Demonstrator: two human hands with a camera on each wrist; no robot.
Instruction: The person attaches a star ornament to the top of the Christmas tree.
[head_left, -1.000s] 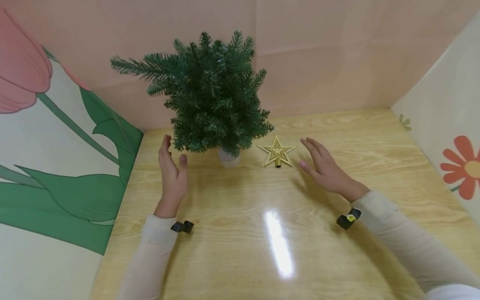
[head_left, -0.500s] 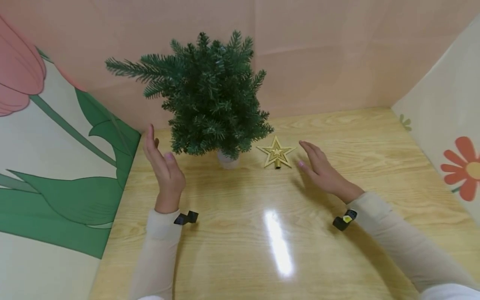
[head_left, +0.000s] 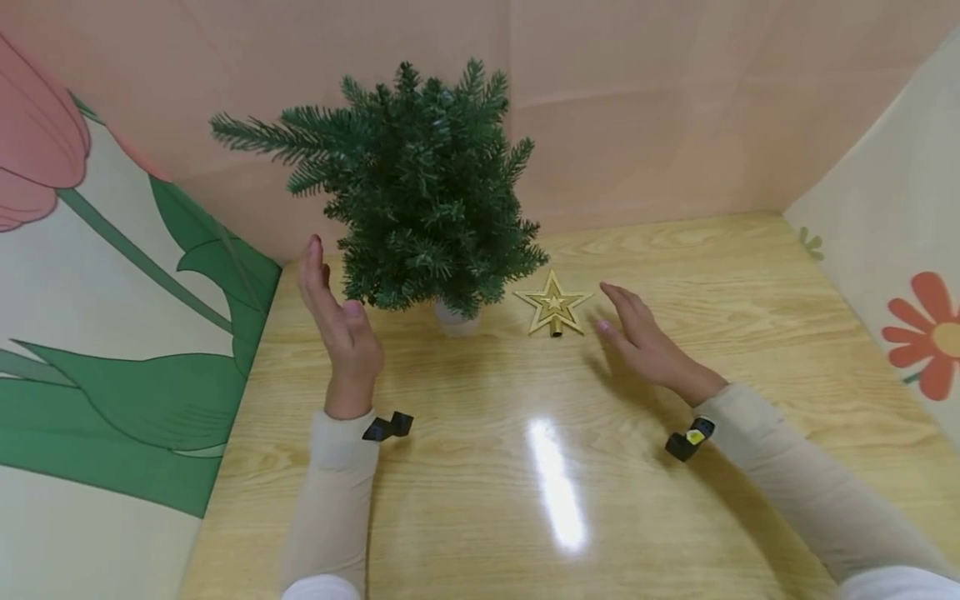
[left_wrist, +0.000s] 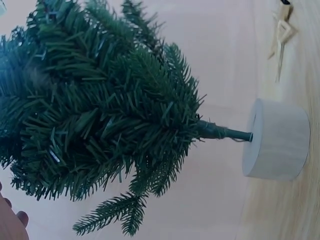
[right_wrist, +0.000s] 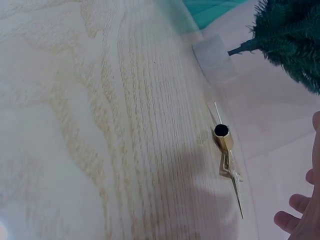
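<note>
A small artificial Christmas tree (head_left: pixel 435 192) stands upright on a round white base (left_wrist: pixel 277 140) toward the back of the table. One long branch juts out to its left. Just right of the base, a gold star tree topper (head_left: pixel 553 304) lies flat, its hollow socket (right_wrist: pixel 221 131) facing the near side. My left hand (head_left: pixel 341 333) is held up at the tree's left side, fingers extended and holding nothing. To the right of the star hovers my right hand (head_left: pixel 637 337), palm turned inward, fingers fairly straight and nothing in them.
The wood-grain table (head_left: pixel 465 500) runs back to a pink cloth backdrop (head_left: pixel 637 125). A panel with a painted tulip (head_left: pixel 112 333) borders the left side, and one with a red flower (head_left: pixel 930 333) the right.
My left hand has tilted back, its fingers rising, and its forearm has shifted right. The right hand moved very slightly. Tree and star stay on the table.
</note>
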